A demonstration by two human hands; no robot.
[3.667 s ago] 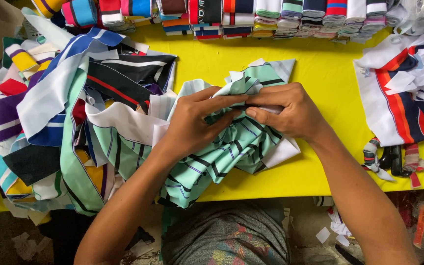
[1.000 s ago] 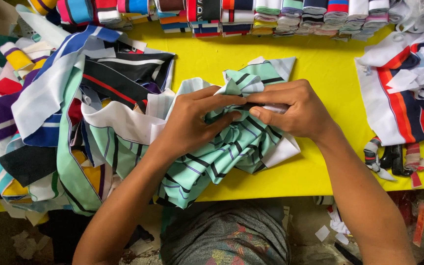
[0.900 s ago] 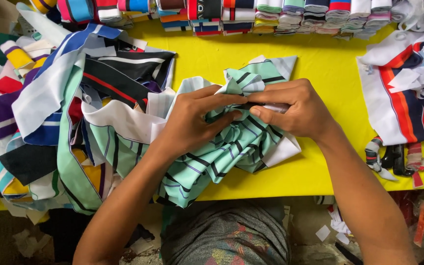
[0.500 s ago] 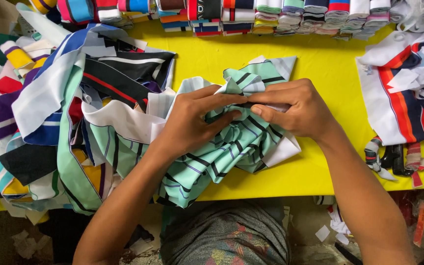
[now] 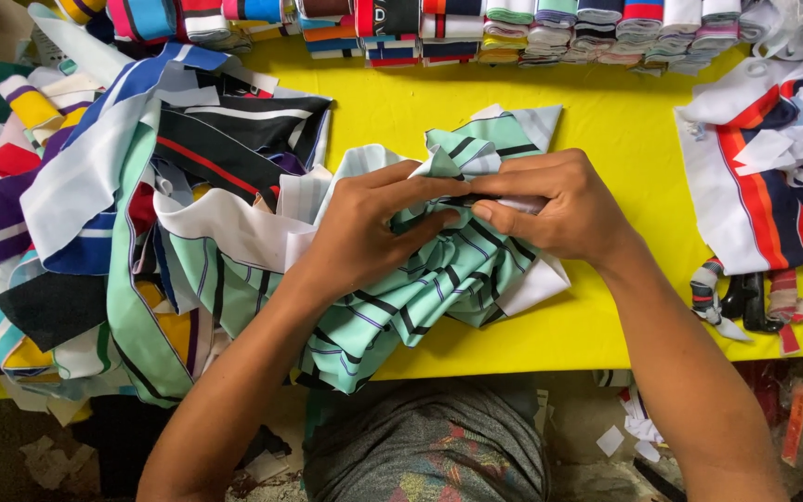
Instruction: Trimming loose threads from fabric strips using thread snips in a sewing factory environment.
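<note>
Your two hands meet over a mint-green striped cloth piece (image 5: 420, 288) at the middle of the yellow table (image 5: 625, 139), seen from the head cam. Your left hand (image 5: 364, 232) has its fingers curled shut on a fold of the cloth, thumb underneath, knuckles up. Your right hand (image 5: 559, 204) pinches the same fold from the other side, fingers closed on it w/ the thumb tip pressing in; fingertips of both hands touch or nearly touch at the fold. The cloth has dark and thin purple stripes, w/ a white edge (image 5: 536, 284) showing at its right side; its lower end hangs over the table's near edge toward your lap. Just left of it, touching, sits a big loose heap of striped cloth strips (image 5: 95, 204) in blue, white, black, purple, yellow and green, spilling off the table's left end. Along the far edge runs a row of folded striped pieces (image 5: 513, 23). At right, well apart from your hands, lies a white piece w/ red and navy stripes (image 5: 764, 186), and near it some small rolled scraps (image 5: 745, 297) by the table edge.
</note>
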